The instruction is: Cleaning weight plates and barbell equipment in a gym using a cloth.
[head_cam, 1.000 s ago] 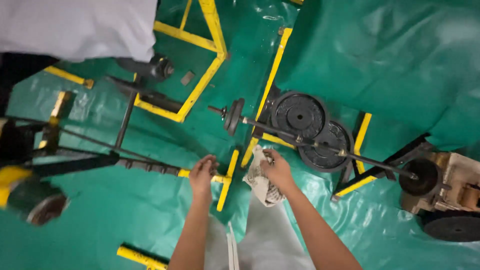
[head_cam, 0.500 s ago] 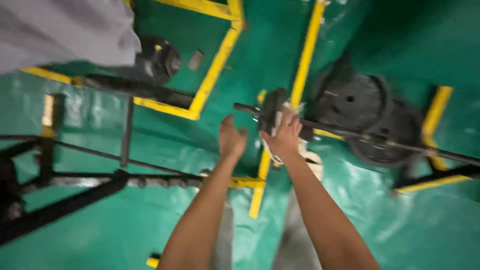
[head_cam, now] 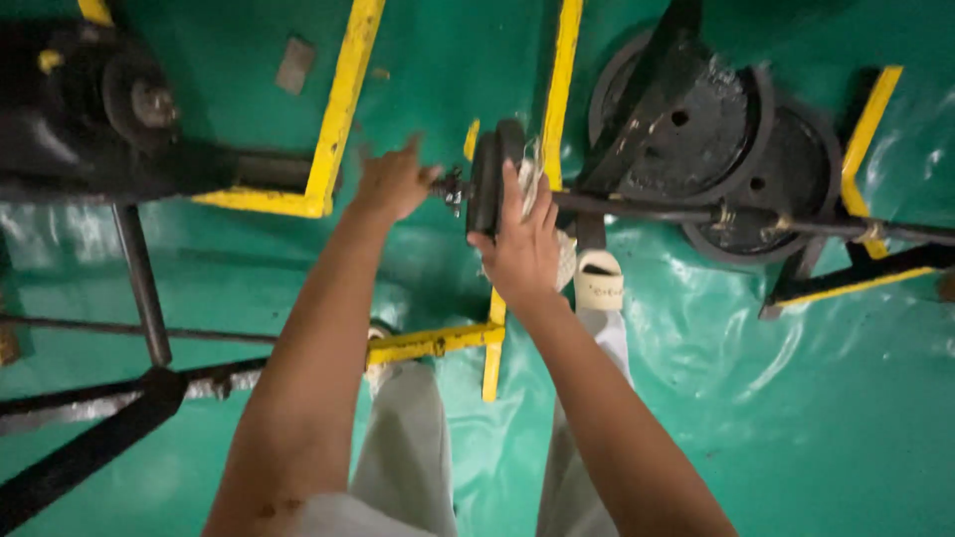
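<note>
Right hand (head_cam: 522,249) lay flat, fingers spread, pressing a white cloth (head_cam: 537,179) on the small black plate (head_cam: 487,179). Left hand (head_cam: 393,184) curled around the bar end (head_cam: 448,186).

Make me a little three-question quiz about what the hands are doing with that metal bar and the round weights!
1. True or false: the right hand rests on the small black weight plate near the end of the bar.
2. What colour is the sheet on the floor? A) blue B) green C) red
3. Fill in: the left hand is at the bar's ____ tip, beside the yellow frame.

Key: 1 true. 2 B. 3 threaded: its fingers meet the thin end sticking out past the small plate. A pale cloth shows under the right hand.
</note>
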